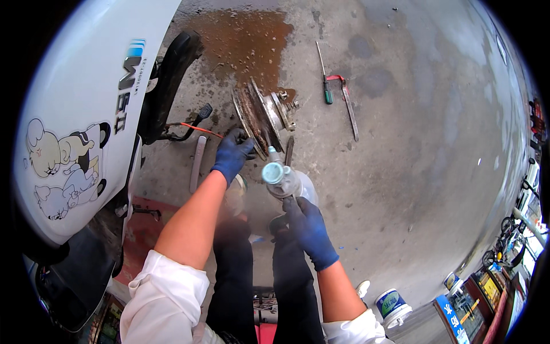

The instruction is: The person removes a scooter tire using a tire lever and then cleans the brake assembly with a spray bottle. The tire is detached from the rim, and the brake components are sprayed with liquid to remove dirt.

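Observation:
A rusty metal wheel rim (260,120) with a hub and bolts on its right side stands on the concrete floor. My left hand (234,152), in a blue glove, grips the rim's lower left edge. In my gloved right hand (309,226) is a grey spray-gun-like tool (289,184) with a round pale-blue cap, its nozzle close to the near side of the rim. A translucent rounded part shows beside the tool; its kind is unclear. Pale haze hangs between my forearms, partly veiling a round container (236,186).
Beyond the rim spreads a brown wet patch (240,40). A green-handled screwdriver (326,86) and a red-handled metal bar (349,109) lie right of it. A flat bar (198,163) lies near my left hand. At left stands a white vehicle (91,114); a bucket (393,308) stands at lower right.

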The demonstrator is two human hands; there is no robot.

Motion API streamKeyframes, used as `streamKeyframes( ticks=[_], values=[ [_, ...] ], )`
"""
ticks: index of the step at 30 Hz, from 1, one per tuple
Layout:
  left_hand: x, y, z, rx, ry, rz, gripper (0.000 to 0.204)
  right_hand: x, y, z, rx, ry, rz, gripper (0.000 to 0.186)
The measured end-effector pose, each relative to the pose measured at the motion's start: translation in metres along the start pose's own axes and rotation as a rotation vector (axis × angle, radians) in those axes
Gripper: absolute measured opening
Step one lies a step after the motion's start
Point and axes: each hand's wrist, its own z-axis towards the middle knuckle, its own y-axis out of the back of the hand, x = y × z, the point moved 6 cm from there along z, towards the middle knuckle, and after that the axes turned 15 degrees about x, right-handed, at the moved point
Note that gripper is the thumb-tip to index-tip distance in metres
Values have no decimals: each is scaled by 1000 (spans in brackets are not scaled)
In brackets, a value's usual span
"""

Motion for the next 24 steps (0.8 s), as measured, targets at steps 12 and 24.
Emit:
streamKeyframes(
  ticks=[12, 24],
  values=[
    [2, 6, 6, -22, -65, 139, 27, 16, -4, 12, 13, -1, -160, 35],
    [-7, 8, 1, -108, -43, 374, 22, 39, -5, 17, -30, -55, -122, 41]
  ],
)
